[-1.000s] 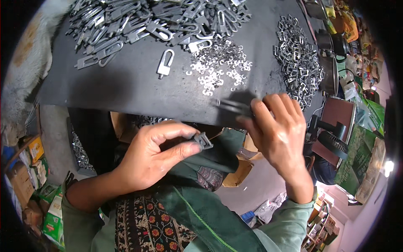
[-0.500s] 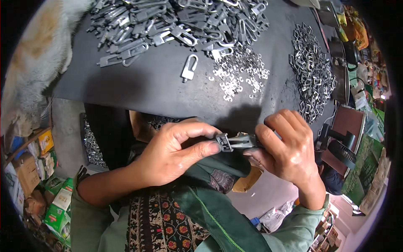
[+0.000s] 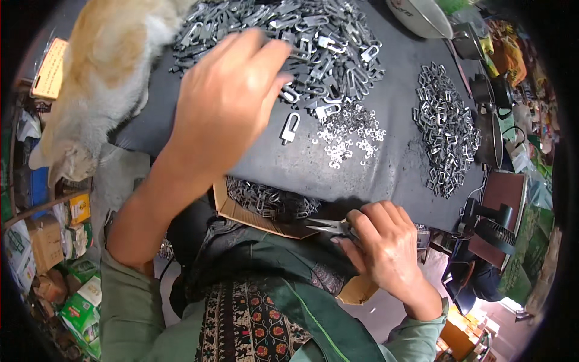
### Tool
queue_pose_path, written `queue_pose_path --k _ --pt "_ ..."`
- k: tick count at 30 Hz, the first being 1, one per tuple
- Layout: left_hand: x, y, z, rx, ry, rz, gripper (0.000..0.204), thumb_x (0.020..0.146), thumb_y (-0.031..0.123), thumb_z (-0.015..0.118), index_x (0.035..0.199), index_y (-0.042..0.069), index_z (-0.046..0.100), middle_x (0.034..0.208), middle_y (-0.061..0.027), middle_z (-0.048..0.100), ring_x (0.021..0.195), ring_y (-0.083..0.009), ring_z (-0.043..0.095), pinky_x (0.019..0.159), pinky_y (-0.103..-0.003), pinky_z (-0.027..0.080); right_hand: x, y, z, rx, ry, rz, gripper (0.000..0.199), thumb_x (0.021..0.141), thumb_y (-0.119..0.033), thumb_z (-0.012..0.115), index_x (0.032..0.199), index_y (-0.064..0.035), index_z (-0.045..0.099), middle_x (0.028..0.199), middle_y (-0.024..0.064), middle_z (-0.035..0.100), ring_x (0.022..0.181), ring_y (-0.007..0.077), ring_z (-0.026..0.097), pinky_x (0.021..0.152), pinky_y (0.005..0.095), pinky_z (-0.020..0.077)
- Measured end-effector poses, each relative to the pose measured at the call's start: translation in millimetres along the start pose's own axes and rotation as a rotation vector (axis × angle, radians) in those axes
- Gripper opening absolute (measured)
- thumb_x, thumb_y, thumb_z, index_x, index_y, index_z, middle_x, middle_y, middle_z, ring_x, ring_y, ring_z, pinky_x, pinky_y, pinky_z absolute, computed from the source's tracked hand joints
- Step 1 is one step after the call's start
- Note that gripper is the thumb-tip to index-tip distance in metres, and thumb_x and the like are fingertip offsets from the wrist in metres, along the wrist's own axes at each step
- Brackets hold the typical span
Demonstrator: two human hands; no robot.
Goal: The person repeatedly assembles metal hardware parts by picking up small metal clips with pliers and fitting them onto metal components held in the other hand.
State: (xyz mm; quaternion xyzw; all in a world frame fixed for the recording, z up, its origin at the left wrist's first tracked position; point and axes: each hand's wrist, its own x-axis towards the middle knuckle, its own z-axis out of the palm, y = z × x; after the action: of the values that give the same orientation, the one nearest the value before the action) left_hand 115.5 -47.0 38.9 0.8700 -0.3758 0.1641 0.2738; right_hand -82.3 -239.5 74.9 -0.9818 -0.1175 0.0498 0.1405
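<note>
The left hand (image 3: 226, 96) is extended over the dark work table (image 3: 386, 175), fingers spread and curled downward onto the near edge of the large heap of grey metal hasp plates (image 3: 313, 42); whether a plate is already between the fingertips cannot be determined, as the palm hides them. The right hand (image 3: 383, 250) is held low, just off the table's front edge, and is closed around a small metal tool or part (image 3: 329, 226) whose pointed end projects to the left. The step in hand appears to be fetching the next plate from the heap. The next move likely calls for isolating one plate from the tangled pile and bringing it down to the right hand without dragging neighbours along. One single hasp plate (image 3: 289, 128) lies apart on the table, just below the left fingertips, beside a scatter of small bright hooks (image 3: 350, 133). A second pile of rectangular metal loops (image 3: 449, 130) lies well to the right. A cardboard box (image 3: 253, 208) with finished pieces sits below the table edge. A ginger-and-white cat (image 3: 99, 78) occupies the table's left corner, close to the left forearm, and may obstruct the reach. A small fan (image 3: 488, 223) stands at the right.
</note>
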Motion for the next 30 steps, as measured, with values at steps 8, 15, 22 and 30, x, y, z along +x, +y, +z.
queue_pose_path --k 8,15,22,30 --pt "15.3 -17.1 24.1 0.154 0.012 0.105 0.023 0.083 0.011 0.069 0.104 0.005 0.059 0.094 -0.0165 0.055 0.090 -0.0375 0.058 0.077 -0.045 0.047 -34.2 20.7 -4.4 0.048 0.091 0.195 0.027 0.072 -0.017 0.078 0.086 -0.0042 0.059 0.073 0.0081 0.053 0.066 0.0288 0.056 0.058 0.0395 0.0452" --pt "4.6 -32.3 26.7 -0.451 0.204 -0.379 0.023 0.095 0.012 0.062 0.116 0.003 0.060 0.089 -0.0044 0.063 0.077 -0.0136 0.059 0.069 -0.028 0.047 -41.2 118.5 2.3 -0.181 0.487 0.697 0.026 0.082 -0.021 0.072 0.077 -0.0019 0.055 0.074 0.0189 0.060 0.071 0.0404 0.061 0.061 0.0476 0.0466" --pt "-20.4 -63.9 -1.1 -1.698 0.239 -0.741 0.031 0.102 0.013 0.051 0.127 -0.005 0.046 0.111 -0.0118 0.056 0.079 -0.0107 0.048 0.065 -0.023 0.043 -26.4 159.3 19.4 -0.517 0.689 0.771 0.018 0.088 -0.021 0.066 0.085 -0.0049 0.059 0.078 0.0159 0.064 0.065 0.0387 0.063 0.058 0.0476 0.0488" --pt "-67.8 -31.3 -25.5 -1.807 -0.151 -0.795 0.021 0.104 0.013 0.044 0.119 -0.001 0.046 0.088 -0.0033 0.050 0.060 -0.0090 0.038 0.049 -0.021 0.036 -33.6 129.3 12.3 -0.257 0.731 0.522 0.019 0.080 -0.012 0.073 0.094 -0.0050 0.063 0.084 0.0125 0.064 0.073 0.0331 0.064 0.064 0.0401 0.0514"
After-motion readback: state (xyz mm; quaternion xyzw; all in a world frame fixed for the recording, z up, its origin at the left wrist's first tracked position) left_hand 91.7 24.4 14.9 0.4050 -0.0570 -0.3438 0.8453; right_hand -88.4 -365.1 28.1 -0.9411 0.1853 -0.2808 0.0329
